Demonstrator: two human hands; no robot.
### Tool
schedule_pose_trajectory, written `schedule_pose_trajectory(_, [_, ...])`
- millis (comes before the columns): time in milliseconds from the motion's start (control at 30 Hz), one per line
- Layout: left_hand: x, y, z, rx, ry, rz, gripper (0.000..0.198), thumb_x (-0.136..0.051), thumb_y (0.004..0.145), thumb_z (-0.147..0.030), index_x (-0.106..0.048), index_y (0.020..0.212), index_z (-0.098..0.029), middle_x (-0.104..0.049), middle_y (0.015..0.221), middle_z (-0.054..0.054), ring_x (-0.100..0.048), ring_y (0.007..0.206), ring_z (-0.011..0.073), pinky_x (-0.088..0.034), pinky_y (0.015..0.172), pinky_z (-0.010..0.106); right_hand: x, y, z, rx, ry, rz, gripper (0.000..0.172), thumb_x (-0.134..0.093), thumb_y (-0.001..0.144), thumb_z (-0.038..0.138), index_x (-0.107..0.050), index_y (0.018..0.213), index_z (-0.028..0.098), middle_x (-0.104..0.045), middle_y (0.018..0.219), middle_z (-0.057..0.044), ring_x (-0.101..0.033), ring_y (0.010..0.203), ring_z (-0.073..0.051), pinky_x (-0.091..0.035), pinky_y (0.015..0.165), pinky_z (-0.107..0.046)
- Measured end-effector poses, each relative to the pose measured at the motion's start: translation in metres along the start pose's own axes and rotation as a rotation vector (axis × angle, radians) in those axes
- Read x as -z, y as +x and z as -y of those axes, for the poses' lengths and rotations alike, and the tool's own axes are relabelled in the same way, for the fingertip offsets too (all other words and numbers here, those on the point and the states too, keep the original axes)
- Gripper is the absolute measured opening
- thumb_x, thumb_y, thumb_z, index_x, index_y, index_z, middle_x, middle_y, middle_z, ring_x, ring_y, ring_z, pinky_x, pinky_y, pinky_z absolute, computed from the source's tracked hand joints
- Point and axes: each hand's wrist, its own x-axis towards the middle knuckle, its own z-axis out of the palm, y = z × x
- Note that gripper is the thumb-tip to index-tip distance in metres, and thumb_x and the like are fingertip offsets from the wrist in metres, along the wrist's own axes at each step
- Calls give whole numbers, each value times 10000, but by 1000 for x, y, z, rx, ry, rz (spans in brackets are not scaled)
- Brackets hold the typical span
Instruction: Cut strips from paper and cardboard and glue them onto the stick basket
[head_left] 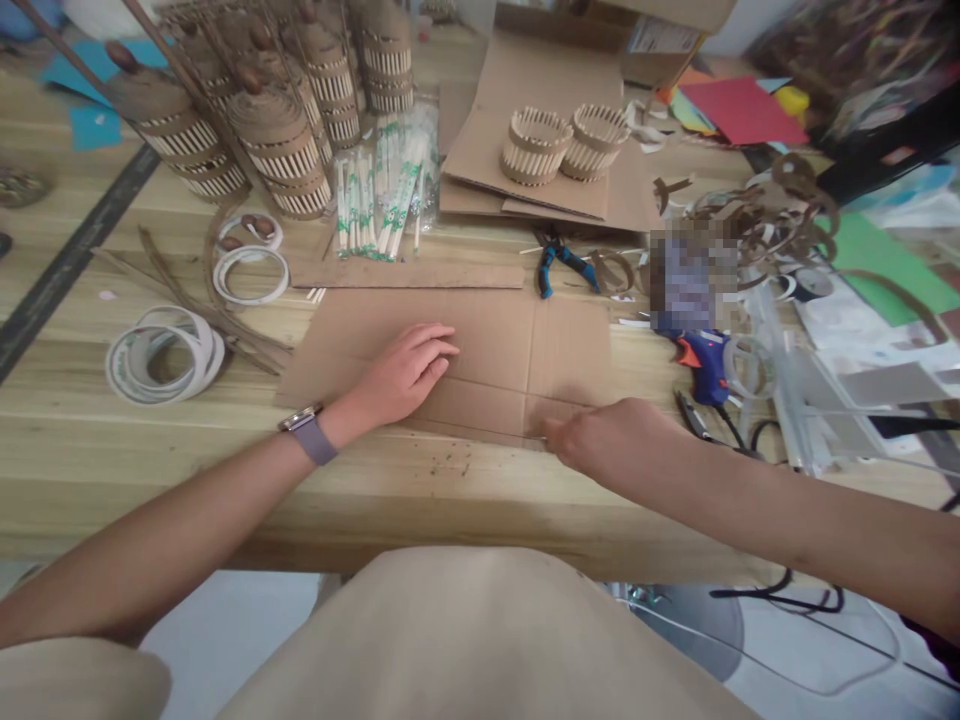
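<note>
A flat sheet of brown cardboard (pixel 491 330) lies on the wooden table in front of me, with creases running across it. My left hand (pixel 405 372) rests on its left part, fingers stretched out towards the right and nothing in them. At the sheet's near right edge, my right hand (pixel 600 435) is closed, its fingertips down at the cardboard and slightly blurred. What those fingers grip, if anything, is hidden. A narrow cardboard strip (pixel 409 275) lies along the far edge of the sheet.
White tape rolls (pixel 165 355) lie at the left. Behind are bamboo-stick cylinders (pixel 281 150), wrapped chopsticks (pixel 386 190) and two stick rings (pixel 536 147) on cardboard. Blue-handled pliers (pixel 564 265), a glue gun (pixel 707 365) and black-handled cutters (pixel 691 415) lie right, near loose cables.
</note>
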Motion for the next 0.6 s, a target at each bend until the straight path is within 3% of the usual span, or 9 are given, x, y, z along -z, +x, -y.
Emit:
schedule_pose_trajectory(133, [1,0,0,10,-2,7,287,-378,1017,-268,-627,1124,-172,-598,1340,129,-513,1293,250,-406,1117,513,-1,-8,-4,-15,-25,30,311,-500,798,-60,-630,907,200,-706,665,-33,-712,621,-231,-181,423,-294])
schedule_pose_trajectory(367, [1,0,-2,21,-12,14,293,-370,1019,-270,-626,1123,-173,-594,1341,131,-509,1296,253,-404,1117,518,-15,-24,-16,9,-62,-10,362,-468,786,-70,-633,962,199,-657,587,-14,-656,530,-209,-255,440,-279])
schedule_pose_trajectory(600, [1,0,-2,32,-10,21,296,-370,1017,-279,-626,1121,-175,-596,1340,133,-510,1294,256,-404,1115,526,-27,-36,-25,-40,-59,52,352,-494,820,-34,-635,1044,197,-681,603,-37,-678,543,-230,-193,427,-308])
